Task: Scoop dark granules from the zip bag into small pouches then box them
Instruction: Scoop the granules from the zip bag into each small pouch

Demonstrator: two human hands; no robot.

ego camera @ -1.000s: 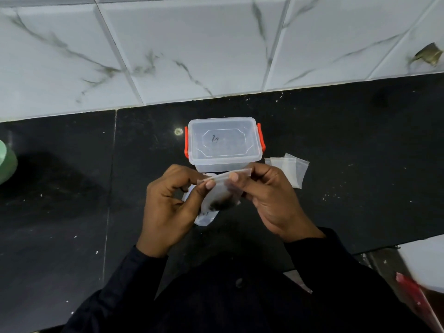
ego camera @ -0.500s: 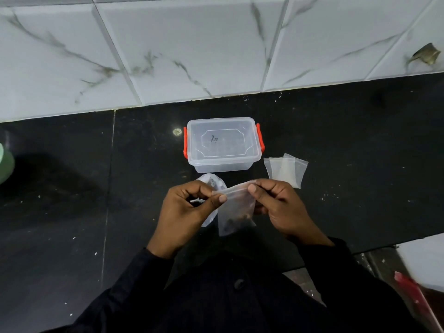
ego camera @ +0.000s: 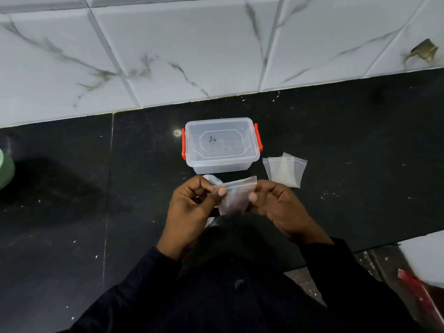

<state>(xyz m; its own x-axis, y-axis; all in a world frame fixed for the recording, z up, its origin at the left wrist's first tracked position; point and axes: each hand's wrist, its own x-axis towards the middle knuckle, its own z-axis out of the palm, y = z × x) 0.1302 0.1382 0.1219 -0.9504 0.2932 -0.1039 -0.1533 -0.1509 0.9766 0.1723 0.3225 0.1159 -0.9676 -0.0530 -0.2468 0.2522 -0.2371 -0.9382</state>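
While you held the pouch: the small pouch (ego camera: pixel 234 198), dark granules showing as a blur inside, hung between your hands at the near middle of the black counter (ego camera: pixel 360 164).
Left hand: your left hand (ego camera: pixel 192 207) pinched the left end of the top strip between thumb and forefinger.
Right hand: your right hand (ego camera: pixel 281 207) pinched the right end the same way.
Change: a second before, you held the pouch up close to the box; it had since come down toward 6 o'clock.
Box: the clear box (ego camera: pixel 221 145) stood at 12 o'clock of your hands, lid on.
Zip bag: the zip bag (ego camera: pixel 212 181) lay half hidden at 11 o'clock.
Spare pouches: the empty pouches (ego camera: pixel 284 171) lay at 2 o'clock.
Meaning: filling looked finished and sealing under way; boxing waited on the lid.
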